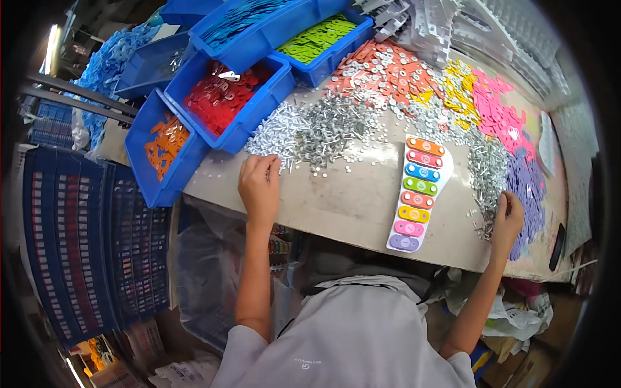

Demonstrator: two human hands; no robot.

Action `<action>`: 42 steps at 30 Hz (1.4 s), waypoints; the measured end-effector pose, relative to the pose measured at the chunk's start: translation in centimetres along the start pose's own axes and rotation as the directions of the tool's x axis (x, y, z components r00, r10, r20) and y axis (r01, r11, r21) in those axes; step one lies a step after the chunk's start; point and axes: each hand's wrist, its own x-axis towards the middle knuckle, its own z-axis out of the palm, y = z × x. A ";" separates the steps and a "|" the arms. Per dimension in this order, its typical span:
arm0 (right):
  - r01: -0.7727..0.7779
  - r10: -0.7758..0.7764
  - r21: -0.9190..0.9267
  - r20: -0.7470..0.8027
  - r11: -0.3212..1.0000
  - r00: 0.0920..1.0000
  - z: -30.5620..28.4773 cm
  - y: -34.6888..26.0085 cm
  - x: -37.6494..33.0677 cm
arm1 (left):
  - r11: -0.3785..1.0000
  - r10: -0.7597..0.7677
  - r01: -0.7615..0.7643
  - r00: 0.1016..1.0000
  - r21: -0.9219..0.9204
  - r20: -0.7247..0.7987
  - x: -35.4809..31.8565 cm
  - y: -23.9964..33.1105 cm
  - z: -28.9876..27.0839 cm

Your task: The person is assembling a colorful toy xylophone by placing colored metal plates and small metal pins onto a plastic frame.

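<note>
My left hand (259,189) is at the near edge of a pile of small white pegs (279,132), its fingers pinched together. Whatever they hold is too small to make out. On the right, my right hand (508,218) is closed at the fingertips beside a heap of small metal pins (488,169) and purple plastic strips (522,200). Its fingers hide anything between them. Between my hands lies a white foot-shaped board (396,240) bearing a column of coloured strips: orange, red, blue, green, coral, yellow, pink and purple from far to near. White caps show on several strips.
Blue bins hold red (220,107), orange (165,147), green (317,40) and blue pieces (242,26). Grey metal pins (330,129) lie mid-table. Beyond them are coral (381,68), yellow (460,97) and pink strips (498,113). White plastic parts (420,29) are stacked at the back.
</note>
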 end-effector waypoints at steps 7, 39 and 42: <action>-0.018 0.014 -0.031 -0.134 0.999 0.991 0.2 0.3 -0.5 | 0.997 0.028 -0.031 0.999 0.065 0.033 0.7 -0.1 1.8; -0.696 0.015 0.592 0.757 0.405 0.653 2.4 -11.6 -7.4 | 0.197 0.120 0.881 0.413 -0.430 0.903 -4.5 13.5 6.5; -0.666 0.010 0.595 0.742 0.450 0.670 2.7 -11.4 -7.4 | 0.262 0.116 0.867 0.407 -0.423 0.906 -4.2 13.8 6.6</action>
